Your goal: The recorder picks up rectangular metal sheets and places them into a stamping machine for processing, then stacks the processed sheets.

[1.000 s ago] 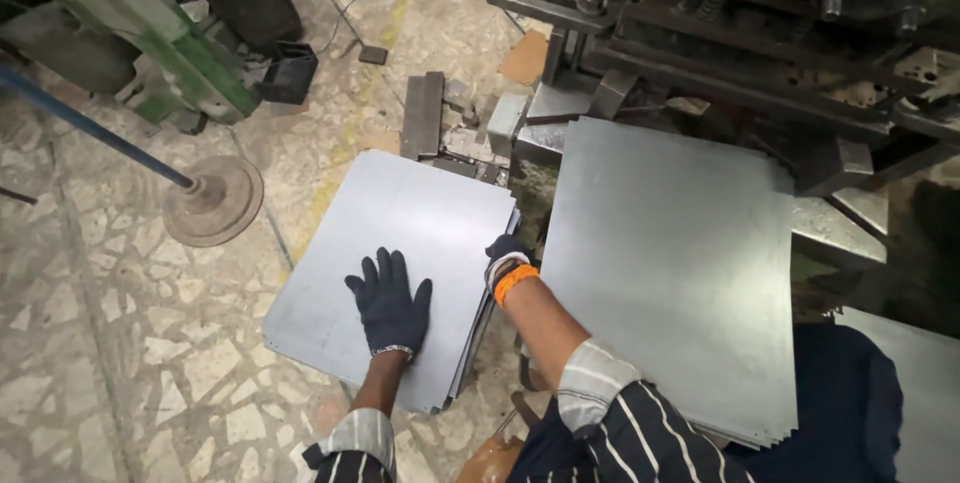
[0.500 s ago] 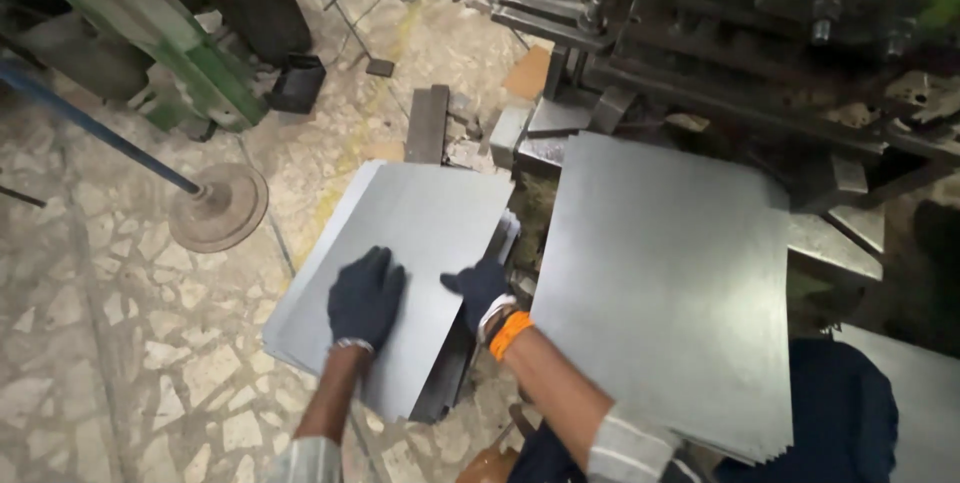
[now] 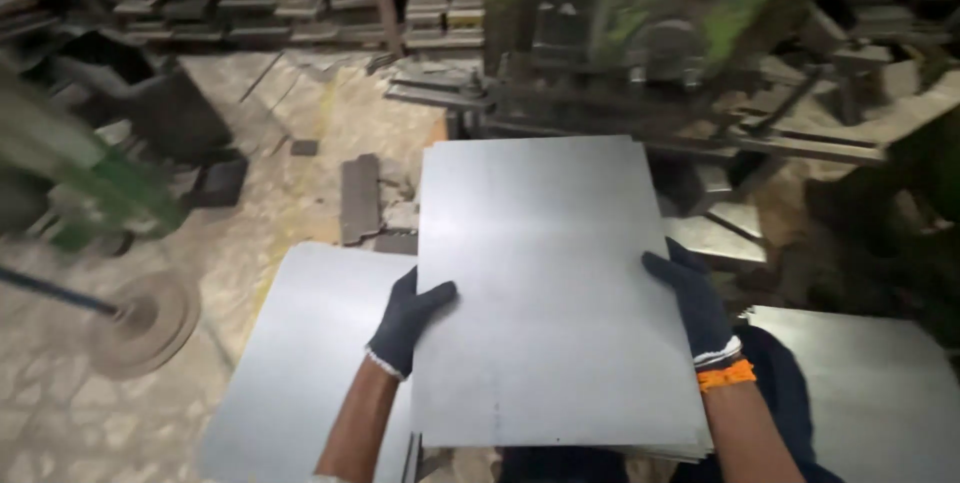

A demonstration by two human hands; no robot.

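cluttered workshop floor of mottled stone lies below. both gloved hands, left hand and right hand, clamp opposite edges of a grey metal sheet, held before a green machine; another sheet stack lies lower left.

Dull grey metal sheet, dark navy gloves, orange cuff, green machine.

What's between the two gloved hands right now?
In the head view, one flat grey metal sheet spans the gap: the left hand grips its left edge and the right hand its right edge. Nothing lies on the sheet.
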